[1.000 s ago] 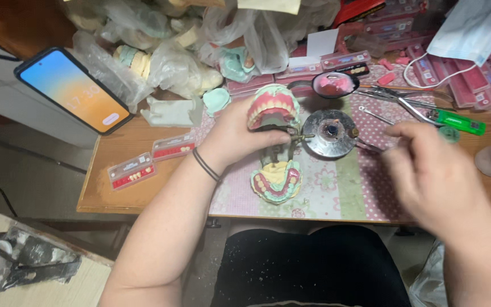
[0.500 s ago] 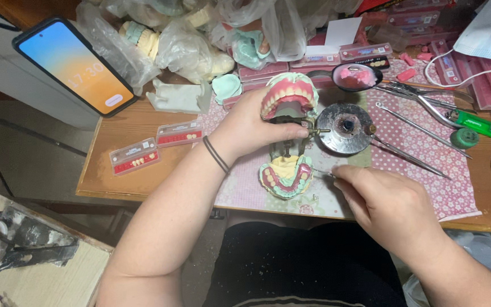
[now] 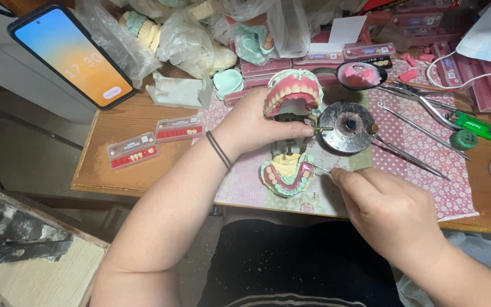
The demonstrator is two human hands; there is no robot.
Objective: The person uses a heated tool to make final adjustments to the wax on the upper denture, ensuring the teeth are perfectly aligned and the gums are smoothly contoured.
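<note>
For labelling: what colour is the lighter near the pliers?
Bright green lighter, clearest in the head view.

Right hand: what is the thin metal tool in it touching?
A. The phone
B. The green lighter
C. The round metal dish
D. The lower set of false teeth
D: the right hand pinches a thin metal tool whose tip rests on the lower set of false teeth, while the left hand tilts the upper set back.
</note>
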